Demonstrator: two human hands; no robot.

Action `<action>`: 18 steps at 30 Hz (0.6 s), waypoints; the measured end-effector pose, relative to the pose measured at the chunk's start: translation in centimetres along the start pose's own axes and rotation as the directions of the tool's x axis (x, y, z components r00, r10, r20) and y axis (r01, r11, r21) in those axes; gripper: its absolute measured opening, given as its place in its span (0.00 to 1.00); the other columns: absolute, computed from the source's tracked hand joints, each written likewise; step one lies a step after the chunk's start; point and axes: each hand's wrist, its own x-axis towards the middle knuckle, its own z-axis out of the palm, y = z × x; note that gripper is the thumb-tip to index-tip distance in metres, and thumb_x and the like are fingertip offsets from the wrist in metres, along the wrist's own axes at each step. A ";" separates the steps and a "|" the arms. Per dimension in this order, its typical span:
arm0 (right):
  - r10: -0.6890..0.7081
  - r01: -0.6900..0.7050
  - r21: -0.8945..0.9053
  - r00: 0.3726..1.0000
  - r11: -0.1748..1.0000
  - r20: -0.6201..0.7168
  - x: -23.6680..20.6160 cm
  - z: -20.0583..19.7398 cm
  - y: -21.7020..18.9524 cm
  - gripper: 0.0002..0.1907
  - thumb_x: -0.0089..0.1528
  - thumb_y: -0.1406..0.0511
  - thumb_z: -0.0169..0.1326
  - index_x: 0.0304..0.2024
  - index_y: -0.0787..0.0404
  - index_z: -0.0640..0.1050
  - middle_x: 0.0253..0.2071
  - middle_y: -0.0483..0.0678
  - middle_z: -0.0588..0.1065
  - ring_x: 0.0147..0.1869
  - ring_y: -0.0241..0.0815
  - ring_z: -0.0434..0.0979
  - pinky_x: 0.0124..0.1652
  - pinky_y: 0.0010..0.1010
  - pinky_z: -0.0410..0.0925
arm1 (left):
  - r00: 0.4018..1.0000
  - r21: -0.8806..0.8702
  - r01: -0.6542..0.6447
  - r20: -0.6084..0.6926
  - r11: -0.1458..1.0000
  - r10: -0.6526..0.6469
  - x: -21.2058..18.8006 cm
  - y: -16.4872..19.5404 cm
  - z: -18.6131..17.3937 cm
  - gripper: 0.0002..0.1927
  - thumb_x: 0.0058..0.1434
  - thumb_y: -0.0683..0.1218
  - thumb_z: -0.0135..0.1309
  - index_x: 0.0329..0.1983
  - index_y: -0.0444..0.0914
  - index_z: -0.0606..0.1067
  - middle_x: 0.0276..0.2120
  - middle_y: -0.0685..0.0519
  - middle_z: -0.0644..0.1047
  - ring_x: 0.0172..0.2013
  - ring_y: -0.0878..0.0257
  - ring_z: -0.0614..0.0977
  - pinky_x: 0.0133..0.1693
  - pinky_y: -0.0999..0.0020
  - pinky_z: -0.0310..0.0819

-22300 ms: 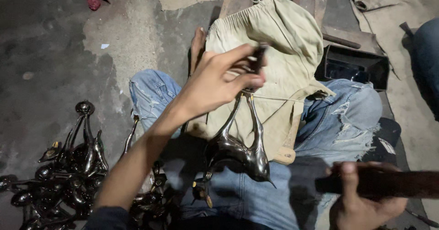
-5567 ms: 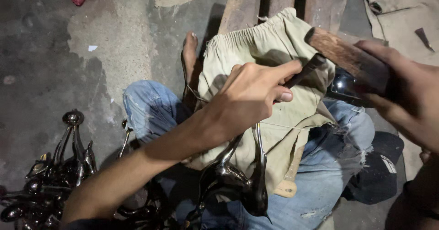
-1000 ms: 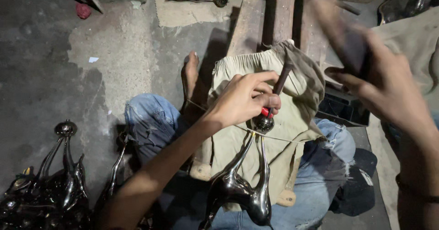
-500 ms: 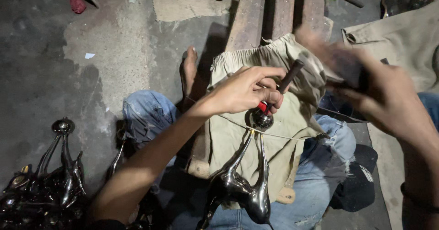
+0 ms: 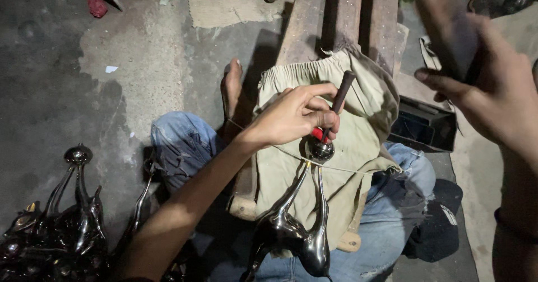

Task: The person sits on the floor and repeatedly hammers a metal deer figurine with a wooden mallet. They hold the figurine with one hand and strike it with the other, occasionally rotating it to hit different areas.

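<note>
Hands first, from our one head view: our left hand [image 5: 297, 117] is closed around a thin dark punch [image 5: 338, 98] with a red band, fingers curled tight, its tip set on the round ball at the top of a shiny dark metal figure [image 5: 297, 226]. Our right hand [image 5: 493, 86] is raised high at the right edge, blurred, wrapped around a dark blocky striking tool [image 5: 459, 41]; how firmly it is held we cannot tell. That metal figure lies on a khaki cloth [image 5: 358, 131] spread over a wooden plank [image 5: 305, 27] across our lap, directly beneath the left hand and well apart from the right. A thin string [image 5: 358, 170] crosses the cloth just beside the ball. We judge the work on this piece to be in mid-course: the punch is seated and the striker lifted, yet no mark on the ball shows clearly enough to say how much is done. On the floor [image 5: 67, 63] at left a heap of similar metal figures [image 5: 50, 231] lies near our left knee; whether those are finished we cannot tell.
</note>
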 end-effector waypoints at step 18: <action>-0.088 0.102 -0.135 0.991 0.986 0.102 0.0 0.4 0.0 0.33 0.66 0.65 0.61 0.68 0.55 0.59 0.44 0.60 0.76 0.40 0.52 0.83 0.40 0.43 0.77 | 0.916 0.378 -0.142 -0.299 0.915 0.266 -3.8 0.6 2.8 0.12 0.67 0.36 0.53 0.52 0.30 0.71 0.35 0.44 0.85 0.38 0.64 0.89 0.38 0.68 0.82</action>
